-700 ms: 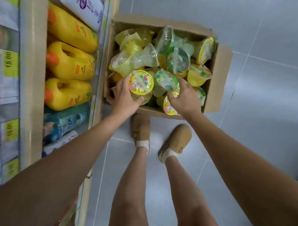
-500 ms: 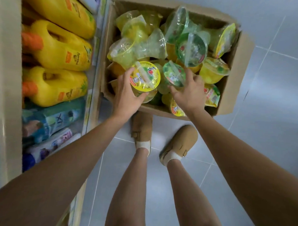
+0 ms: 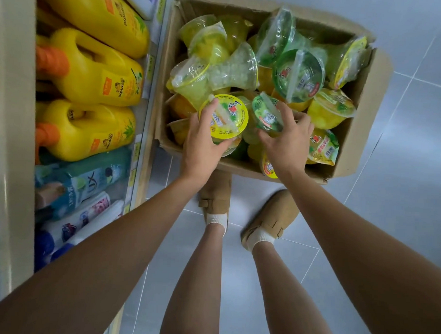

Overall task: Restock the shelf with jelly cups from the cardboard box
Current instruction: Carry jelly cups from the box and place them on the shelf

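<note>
- Two hands are over the open cardboard box (image 3: 365, 109), which sits on the tiled floor (image 3: 401, 198) just beside the shelf (image 3: 140, 149).
- Fingers (image 3: 208, 111) of the left hand (image 3: 202, 143) curl round a yellow-lidded jelly cup (image 3: 230, 117) of clear plastic with a printed foil top.
- Spread, bent fingers (image 3: 285, 114) of the right hand (image 3: 287, 144) clamp a green-lidded jelly cup (image 3: 266, 116).
- Other round, glossy cups (image 3: 297, 74) lie jumbled in the box.
- Smooth yellow jugs (image 3: 92, 75) lie on the shelf.
</note>
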Tool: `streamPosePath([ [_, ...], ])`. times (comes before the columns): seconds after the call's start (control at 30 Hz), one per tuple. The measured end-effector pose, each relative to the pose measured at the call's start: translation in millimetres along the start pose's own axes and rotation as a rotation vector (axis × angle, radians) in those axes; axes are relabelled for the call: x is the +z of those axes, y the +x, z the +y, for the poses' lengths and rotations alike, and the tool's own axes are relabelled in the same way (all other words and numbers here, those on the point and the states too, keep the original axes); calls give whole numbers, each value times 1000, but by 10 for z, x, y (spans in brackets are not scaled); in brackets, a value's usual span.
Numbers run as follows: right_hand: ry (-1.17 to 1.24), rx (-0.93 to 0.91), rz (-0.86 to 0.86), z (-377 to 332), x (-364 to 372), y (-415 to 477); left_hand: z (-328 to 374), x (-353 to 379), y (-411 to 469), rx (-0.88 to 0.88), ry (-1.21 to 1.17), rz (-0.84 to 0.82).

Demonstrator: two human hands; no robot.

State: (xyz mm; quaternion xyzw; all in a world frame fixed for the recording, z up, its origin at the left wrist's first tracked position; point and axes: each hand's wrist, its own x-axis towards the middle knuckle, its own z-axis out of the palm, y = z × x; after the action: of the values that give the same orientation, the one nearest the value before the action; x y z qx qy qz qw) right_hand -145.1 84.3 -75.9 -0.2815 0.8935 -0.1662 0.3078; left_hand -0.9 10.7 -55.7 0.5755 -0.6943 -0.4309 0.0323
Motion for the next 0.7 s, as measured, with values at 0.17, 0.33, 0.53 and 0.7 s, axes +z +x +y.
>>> streamPosePath([
  [0.17,182,-10,-49,-61,-182,-40,95,-116,-13,-4,-36,-17],
  [0.33,284,-8,-128,-255,-599,-118,412,-382,-67,41,-62,-40],
  [0.53,377,7,-100,-573,-1483,-313,1160,-848,-327,52,-155,-93],
  [0.7,540,29,-61,-825,-2478,-685,1999,-1327,-656,110,-137,-139],
])
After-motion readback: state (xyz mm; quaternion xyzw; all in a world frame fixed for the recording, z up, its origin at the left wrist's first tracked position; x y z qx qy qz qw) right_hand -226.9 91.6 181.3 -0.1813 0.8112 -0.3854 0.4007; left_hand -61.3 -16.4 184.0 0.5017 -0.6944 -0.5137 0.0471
